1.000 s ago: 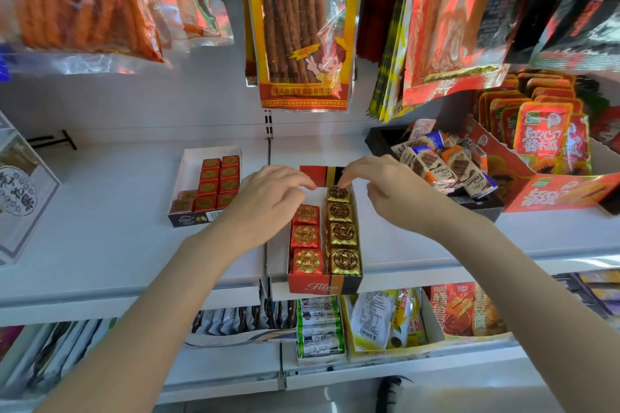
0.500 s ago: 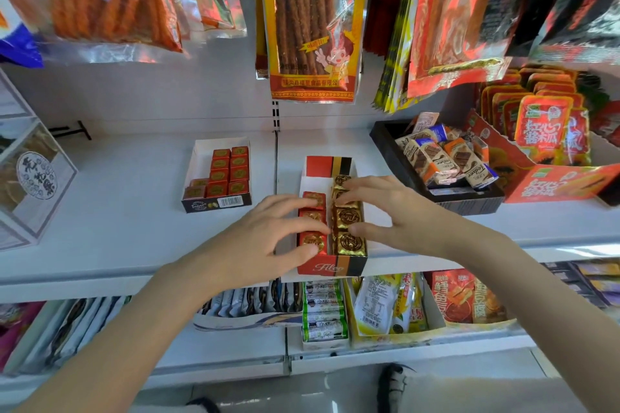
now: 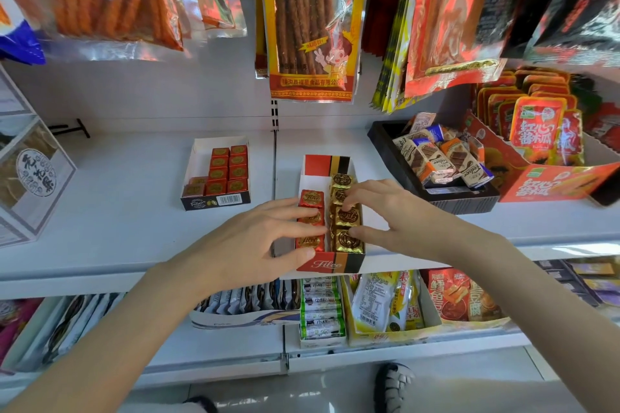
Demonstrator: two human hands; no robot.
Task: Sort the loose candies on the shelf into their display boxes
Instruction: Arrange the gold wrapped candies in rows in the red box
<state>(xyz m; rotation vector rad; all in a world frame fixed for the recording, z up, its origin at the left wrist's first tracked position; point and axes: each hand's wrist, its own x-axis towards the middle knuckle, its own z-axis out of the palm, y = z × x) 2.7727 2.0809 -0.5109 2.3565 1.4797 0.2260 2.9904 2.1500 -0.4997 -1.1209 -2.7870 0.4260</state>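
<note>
Box (image 3: 330,263) now sits at the shelf's (image 3: 127,211) front lip; a second ago it was set further back, and both hands were up at its far end. Left hand (image 3: 265,241) has dropped to the near left corner: thumb against the front wall, straight fingers lying across the red candies (image 3: 311,198). Holding, not grasping. Right hand (image 3: 389,218) curls over the gold candies (image 3: 347,240), fingertips on two of them, thumb at the box's right wall; whether it pinches one, cannot tell. Red row, under the left fingers, has a gap behind it; gold row, under the right fingertips, runs full. Judgement: rows are being squared up, and no loose candy shows on the shelf beside either hand.
</note>
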